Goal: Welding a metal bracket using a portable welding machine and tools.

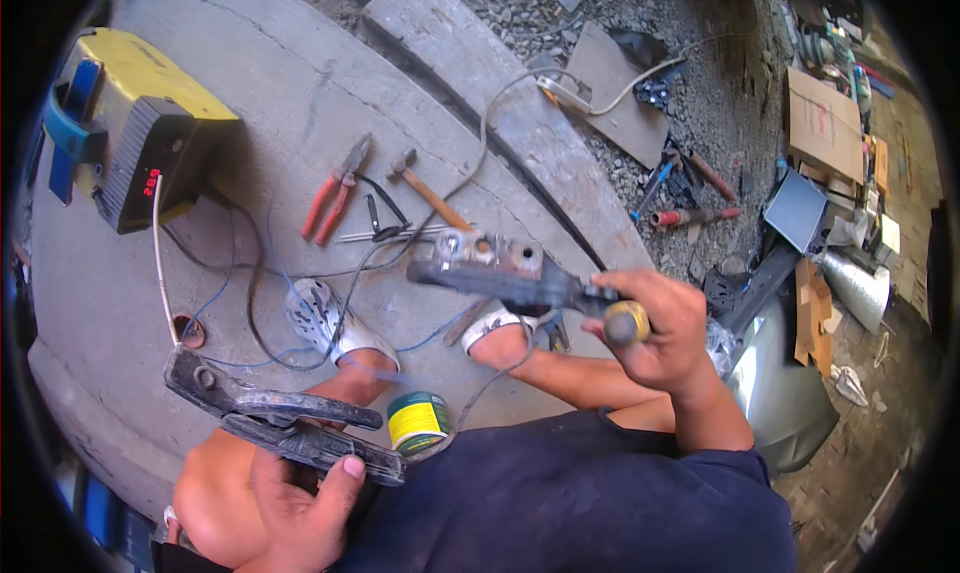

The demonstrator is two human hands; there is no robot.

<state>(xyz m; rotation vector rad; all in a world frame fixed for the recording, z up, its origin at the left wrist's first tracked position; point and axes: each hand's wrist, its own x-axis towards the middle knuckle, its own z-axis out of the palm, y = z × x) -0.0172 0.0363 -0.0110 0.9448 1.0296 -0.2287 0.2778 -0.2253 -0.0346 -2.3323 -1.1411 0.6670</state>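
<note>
Electrode holder (325, 451) gripped in closed left hand (297, 516)

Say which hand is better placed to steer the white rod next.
Left, most likely. The left hand holds the holder, and the rod sticks up from its far end. The right hand is well away from the rod, across the view, and grips a dark tool.

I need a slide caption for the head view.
Left hand holds an electrode holder; right hand, a tool with a holed metal piece.
</note>
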